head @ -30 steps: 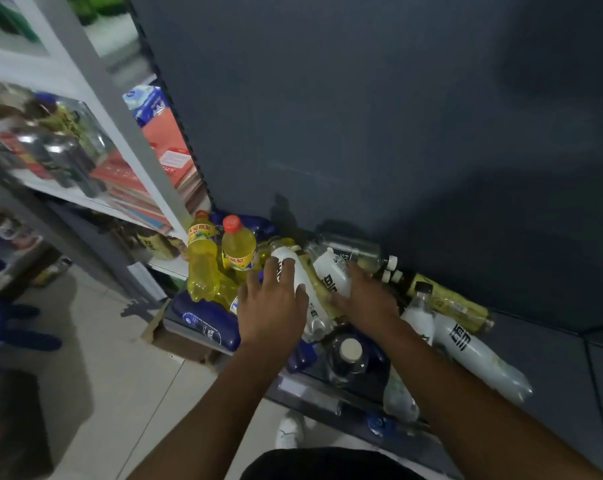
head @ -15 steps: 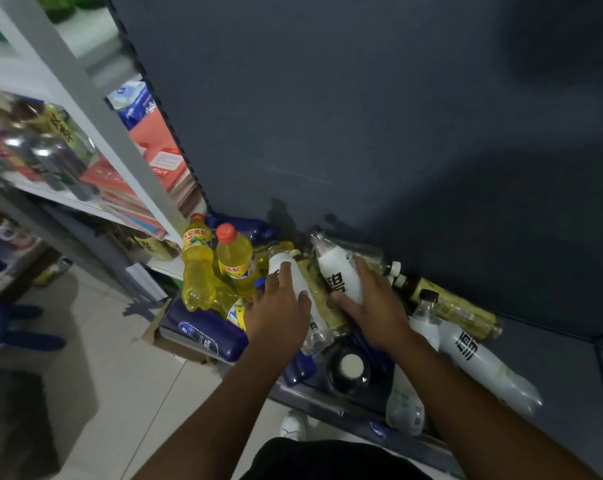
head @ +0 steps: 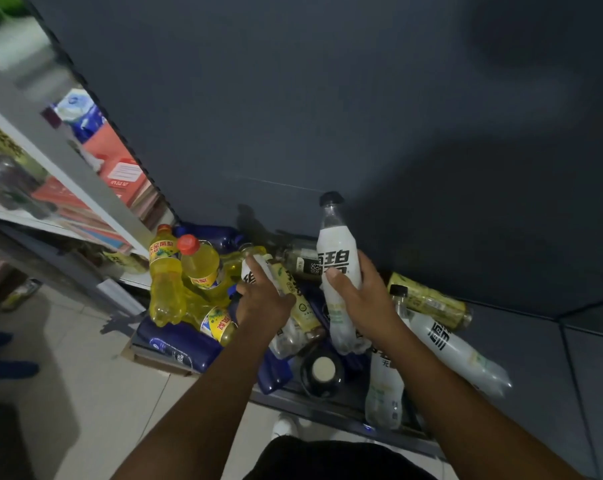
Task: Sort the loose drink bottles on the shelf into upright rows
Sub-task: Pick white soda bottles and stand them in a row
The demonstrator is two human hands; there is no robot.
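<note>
My right hand (head: 360, 303) grips a white bottle with black characters and a black cap (head: 338, 258), held upright above the pile on the dark shelf (head: 521, 344). My left hand (head: 263, 299) rests on a second white bottle (head: 253, 273) that lies in the pile, fingers laid over it. Two yellow bottles with orange caps (head: 199, 261) stand upright at the left end, with another yellow one (head: 218, 323) lying below them. More white bottles (head: 456, 348) and a yellow-labelled bottle (head: 431, 304) lie on their sides to the right.
A dark bottle with a white cap (head: 322, 370) sits near the shelf's front edge. Blue packs (head: 179, 344) lie under the pile at the left. A grey shelf post (head: 61, 147) and a neighbouring rack of red boxes (head: 123, 168) stand left. Tiled floor (head: 85, 393) is below.
My right hand has lifted the white bottle out of the pile and turned it upright. My left hand has stayed on the other white bottle.
</note>
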